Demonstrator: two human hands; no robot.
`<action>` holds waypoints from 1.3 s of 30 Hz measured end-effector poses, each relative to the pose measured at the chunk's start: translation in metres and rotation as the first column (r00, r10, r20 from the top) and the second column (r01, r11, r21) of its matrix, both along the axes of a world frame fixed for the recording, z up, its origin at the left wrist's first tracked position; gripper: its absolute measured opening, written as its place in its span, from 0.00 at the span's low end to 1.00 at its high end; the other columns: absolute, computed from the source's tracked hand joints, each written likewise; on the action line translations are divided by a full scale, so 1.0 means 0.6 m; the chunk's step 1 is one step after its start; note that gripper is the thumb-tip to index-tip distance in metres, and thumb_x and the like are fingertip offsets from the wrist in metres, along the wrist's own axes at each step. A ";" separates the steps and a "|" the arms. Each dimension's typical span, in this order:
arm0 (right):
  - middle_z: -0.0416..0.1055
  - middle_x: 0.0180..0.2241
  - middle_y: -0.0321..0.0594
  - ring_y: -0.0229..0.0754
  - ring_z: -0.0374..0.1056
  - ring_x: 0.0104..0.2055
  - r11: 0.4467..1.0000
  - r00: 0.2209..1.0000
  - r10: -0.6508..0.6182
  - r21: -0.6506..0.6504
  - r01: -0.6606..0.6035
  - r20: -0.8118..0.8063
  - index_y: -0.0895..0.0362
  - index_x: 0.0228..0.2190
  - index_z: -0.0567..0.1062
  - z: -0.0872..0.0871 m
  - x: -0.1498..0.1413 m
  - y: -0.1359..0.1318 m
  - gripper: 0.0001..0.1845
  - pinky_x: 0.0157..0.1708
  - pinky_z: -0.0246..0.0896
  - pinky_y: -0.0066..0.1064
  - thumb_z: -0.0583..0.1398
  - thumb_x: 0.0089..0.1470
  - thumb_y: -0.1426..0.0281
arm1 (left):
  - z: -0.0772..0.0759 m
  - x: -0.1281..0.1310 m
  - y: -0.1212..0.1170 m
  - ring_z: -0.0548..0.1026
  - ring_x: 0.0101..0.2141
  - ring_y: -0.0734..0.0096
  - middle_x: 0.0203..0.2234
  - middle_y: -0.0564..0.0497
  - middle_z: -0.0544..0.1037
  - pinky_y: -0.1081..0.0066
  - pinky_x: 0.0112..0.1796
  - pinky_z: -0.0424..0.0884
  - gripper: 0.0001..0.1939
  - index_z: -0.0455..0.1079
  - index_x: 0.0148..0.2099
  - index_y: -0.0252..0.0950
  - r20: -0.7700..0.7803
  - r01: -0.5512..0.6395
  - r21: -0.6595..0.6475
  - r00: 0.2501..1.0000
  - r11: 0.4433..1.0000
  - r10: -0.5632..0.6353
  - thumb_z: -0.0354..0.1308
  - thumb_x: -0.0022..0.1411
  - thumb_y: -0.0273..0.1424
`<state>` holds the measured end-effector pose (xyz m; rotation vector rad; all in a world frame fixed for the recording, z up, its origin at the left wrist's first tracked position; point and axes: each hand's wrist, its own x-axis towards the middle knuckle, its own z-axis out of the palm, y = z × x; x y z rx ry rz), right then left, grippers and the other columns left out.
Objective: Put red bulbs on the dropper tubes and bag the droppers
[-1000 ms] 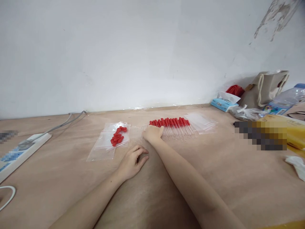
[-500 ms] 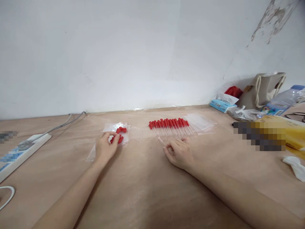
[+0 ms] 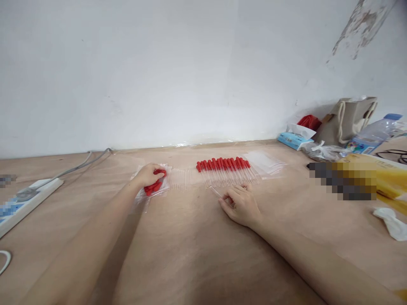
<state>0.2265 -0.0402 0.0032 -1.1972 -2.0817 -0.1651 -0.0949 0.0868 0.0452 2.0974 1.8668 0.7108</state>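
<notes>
My left hand point(image 3: 149, 174) is over a clear plastic bag point(image 3: 166, 185) on the left, thumb and fingers closed around a red rubber dropper bulb point(image 3: 161, 172). More red bulbs point(image 3: 153, 188) lie on the bag just below the fingers. A thin clear dropper tube point(image 3: 216, 192) sticks out from my right hand point(image 3: 242, 206), whose fingers are curled shut on it near the table. Behind that hand, several droppers with red bulbs point(image 3: 224, 164) lie side by side in a row. Between the hands lie several bare clear tubes point(image 3: 181, 180), hard to see against the brown surface.
Flat clear bags point(image 3: 265, 163) lie right of the dropper row. Farther right are a blue tissue pack point(image 3: 295, 140), a cloth bag point(image 3: 352, 118), a plastic bottle point(image 3: 377, 133) and a yellow package point(image 3: 378, 173). A power strip point(image 3: 38, 203) with a cable sits at left.
My left hand has moved up and slightly forward over the bag, and its fingers have closed on a bulb at the far side of the pile. The right hand stays nearly still with its tube.
</notes>
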 end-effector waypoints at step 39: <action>0.72 0.28 0.38 0.35 0.64 0.30 0.915 0.925 0.377 -0.138 -0.379 -0.043 0.55 0.35 0.72 -0.012 -0.013 -0.002 0.10 0.38 0.45 0.33 0.51 0.55 0.72 | -0.062 0.149 -0.234 0.71 0.33 0.71 0.31 0.50 0.74 0.72 0.35 0.66 0.09 0.70 0.37 0.36 0.321 0.453 0.121 0.824 0.883 -0.467 0.51 0.59 0.34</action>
